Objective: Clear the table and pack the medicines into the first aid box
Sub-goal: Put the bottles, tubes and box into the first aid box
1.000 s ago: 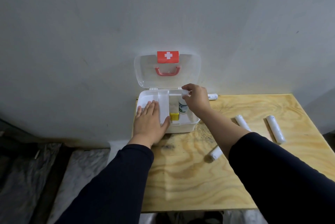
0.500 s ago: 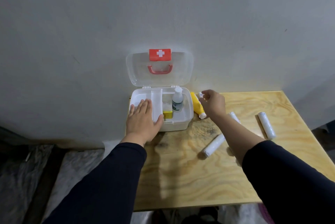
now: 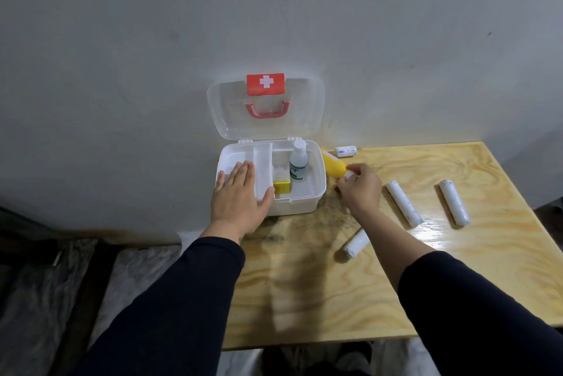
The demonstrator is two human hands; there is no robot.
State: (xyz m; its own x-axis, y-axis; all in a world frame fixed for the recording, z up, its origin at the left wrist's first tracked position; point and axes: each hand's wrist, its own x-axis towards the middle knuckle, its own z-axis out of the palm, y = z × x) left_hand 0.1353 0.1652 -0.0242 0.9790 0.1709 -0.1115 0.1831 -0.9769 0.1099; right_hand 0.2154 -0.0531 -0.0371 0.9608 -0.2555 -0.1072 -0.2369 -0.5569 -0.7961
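A white first aid box (image 3: 304,203) stands open at the table's back left, its clear lid (image 3: 265,107) leaning on the wall. Inside it stand a clear dropper bottle (image 3: 298,162) and a small yellow carton (image 3: 281,186). My left hand (image 3: 240,199) lies flat on the box's inner tray (image 3: 262,156), fingers apart. My right hand (image 3: 361,188) closes its fingers on the white-capped end of a yellow bottle (image 3: 332,164) lying just right of the box. Three white bandage rolls (image 3: 403,203) (image 3: 453,202) (image 3: 356,243) lie on the table.
A small white labelled roll (image 3: 345,151) lies against the wall behind the yellow bottle. The plywood table (image 3: 320,299) has its front edge near me and its left edge beside the box. Dark covered floor lies to the left.
My right hand left the box after setting the dropper bottle inside, moved right, then dropped onto the yellow bottle's cap end. The left hand stayed on the tray.
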